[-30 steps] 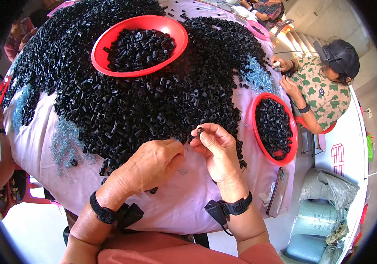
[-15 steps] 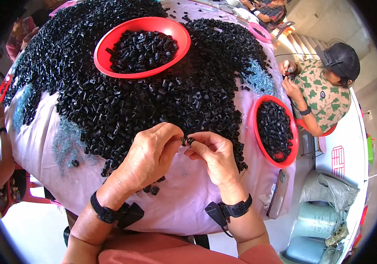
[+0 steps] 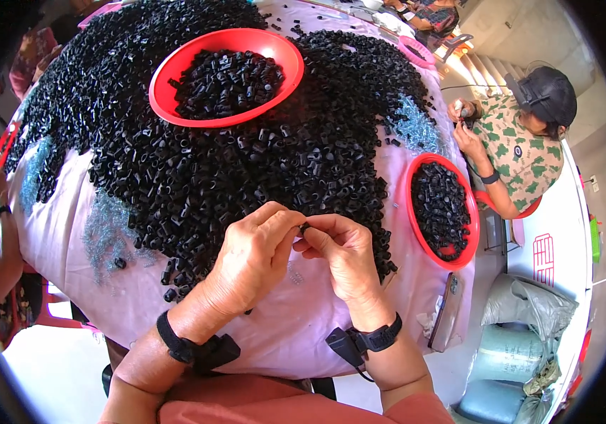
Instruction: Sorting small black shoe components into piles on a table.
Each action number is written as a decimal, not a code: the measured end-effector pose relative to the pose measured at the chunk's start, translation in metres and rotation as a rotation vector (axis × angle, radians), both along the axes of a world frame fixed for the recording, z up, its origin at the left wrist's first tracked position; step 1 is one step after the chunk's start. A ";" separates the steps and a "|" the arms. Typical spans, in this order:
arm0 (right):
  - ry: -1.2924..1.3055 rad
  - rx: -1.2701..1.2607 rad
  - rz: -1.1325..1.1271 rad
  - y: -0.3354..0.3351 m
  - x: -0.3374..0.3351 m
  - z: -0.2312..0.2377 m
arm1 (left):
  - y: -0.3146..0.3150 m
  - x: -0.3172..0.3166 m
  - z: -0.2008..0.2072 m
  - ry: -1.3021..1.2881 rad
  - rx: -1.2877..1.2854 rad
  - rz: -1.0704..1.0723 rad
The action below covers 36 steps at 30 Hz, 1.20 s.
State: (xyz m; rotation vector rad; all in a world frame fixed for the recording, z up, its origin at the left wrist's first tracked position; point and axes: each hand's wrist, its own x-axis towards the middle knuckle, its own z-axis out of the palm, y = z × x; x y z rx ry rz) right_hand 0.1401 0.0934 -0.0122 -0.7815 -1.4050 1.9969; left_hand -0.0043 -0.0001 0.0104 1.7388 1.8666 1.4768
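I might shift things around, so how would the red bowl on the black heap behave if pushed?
The red bowl would probably tilt, since it sits on a heap of loose pieces. Its smooth, glossy wall suggests fairly stiff plastic, perhaps slippery. The small black pieces inside could spill over its open rim.

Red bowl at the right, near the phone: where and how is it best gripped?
Probably thumb over, fingers under the rim of the red bowl, from its left: bare pale cloth there leaves room, and the rim rings the black parts inside.
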 end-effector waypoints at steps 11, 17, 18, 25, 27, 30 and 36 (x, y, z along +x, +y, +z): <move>0.035 -0.005 -0.078 -0.005 -0.002 -0.002 | 0.001 0.003 -0.002 -0.234 -0.005 0.035; -0.001 0.135 -0.046 -0.007 -0.002 -0.002 | 0.000 0.003 -0.002 -0.405 -0.064 0.047; 0.002 0.128 -0.050 -0.007 -0.001 -0.002 | 0.000 0.003 -0.003 -0.355 -0.039 0.055; 0.054 0.005 -0.138 -0.010 -0.003 -0.001 | 0.002 0.013 -0.008 -0.166 0.091 0.121; 0.072 -0.033 -0.149 -0.010 -0.003 -0.001 | 0.002 0.012 -0.009 -0.141 0.105 0.116; 0.092 -0.036 -0.136 -0.010 -0.003 -0.003 | 0.002 0.006 -0.007 -0.154 0.083 0.077; 0.068 0.045 -0.129 -0.010 -0.003 -0.002 | 0.002 0.003 -0.005 -0.331 0.011 0.054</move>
